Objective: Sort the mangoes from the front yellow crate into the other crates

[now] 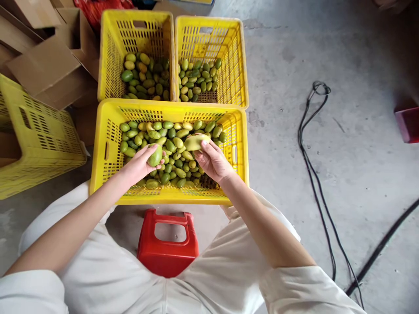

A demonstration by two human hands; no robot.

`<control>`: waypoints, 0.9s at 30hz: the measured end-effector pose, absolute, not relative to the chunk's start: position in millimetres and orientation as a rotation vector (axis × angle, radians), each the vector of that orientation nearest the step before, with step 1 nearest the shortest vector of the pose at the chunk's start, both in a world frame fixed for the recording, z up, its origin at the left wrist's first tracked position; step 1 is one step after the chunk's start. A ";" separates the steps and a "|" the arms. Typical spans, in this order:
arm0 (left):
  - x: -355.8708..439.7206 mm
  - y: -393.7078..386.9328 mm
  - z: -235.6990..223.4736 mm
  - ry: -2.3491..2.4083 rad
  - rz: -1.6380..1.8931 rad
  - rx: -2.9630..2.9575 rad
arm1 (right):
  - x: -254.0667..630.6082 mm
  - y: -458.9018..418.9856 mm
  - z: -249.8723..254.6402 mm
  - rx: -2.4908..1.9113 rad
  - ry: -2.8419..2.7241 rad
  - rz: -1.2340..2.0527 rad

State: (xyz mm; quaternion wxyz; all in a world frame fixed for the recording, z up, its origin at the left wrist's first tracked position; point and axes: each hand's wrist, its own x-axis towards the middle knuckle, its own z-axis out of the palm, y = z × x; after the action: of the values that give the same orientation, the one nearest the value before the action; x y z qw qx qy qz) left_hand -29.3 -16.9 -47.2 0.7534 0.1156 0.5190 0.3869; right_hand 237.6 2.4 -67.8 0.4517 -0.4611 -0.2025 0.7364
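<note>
A green mango (155, 156) rests in the grasp of my left hand (141, 164), with my thumb across its top. My right hand (212, 160) grips a longer, yellow-green mango (195, 142) by its right end. Both hands are over the near yellow crate (170, 198), which holds many loose green and yellowish mangoes (180, 173). Behind it stand two more yellow crates, a back left crate (135, 17) and a back right crate (231, 65), each with mangoes in the bottom.
Cardboard boxes (49, 69) pile up at the far left, beside another yellow crate (49, 135). A red plastic stool (168, 257) shows between my legs. Black cables (307, 161) lie on the concrete floor to the right, and a reddish container (407, 124) sits at the right edge.
</note>
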 end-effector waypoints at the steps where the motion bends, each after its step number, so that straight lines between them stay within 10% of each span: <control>1: -29.5 -16.7 -47.7 1.126 0.838 0.233 | 237.7 2.5 -66.9 -1.164 -0.504 1.829; 27: -32.1 -18.4 -52.2 1.122 0.888 0.267 | 238.6 0.4 -70.4 -1.161 -0.595 1.937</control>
State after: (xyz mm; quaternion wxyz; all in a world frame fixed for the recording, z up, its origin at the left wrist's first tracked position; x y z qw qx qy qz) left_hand -32.1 -18.4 -52.2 0.7466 0.1220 0.5129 0.4058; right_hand 238.6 0.4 -70.4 0.3923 -0.4572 -0.2342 0.7631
